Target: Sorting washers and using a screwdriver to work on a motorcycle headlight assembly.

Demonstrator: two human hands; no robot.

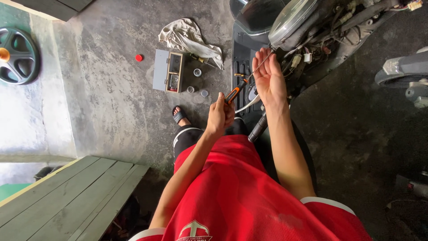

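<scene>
My left hand (220, 115) grips the orange and black handle of a screwdriver (243, 82). Its thin metal shaft runs up and right toward the front of a scooter (312, 27), where the headlight and bare wiring show. My right hand (269, 78) is raised with its fingers straight and apart, its fingertips resting along the shaft near the tip. It holds nothing. A black handlebar grip (258, 128) lies below my right wrist, by my knees.
On the concrete floor lie an open wooden tool box (168, 70), small round sockets (197, 72), a red cap (139, 57) and a crumpled cloth (189, 38). A black wheel (17, 56) sits far left. A wooden bench (67, 196) stands lower left.
</scene>
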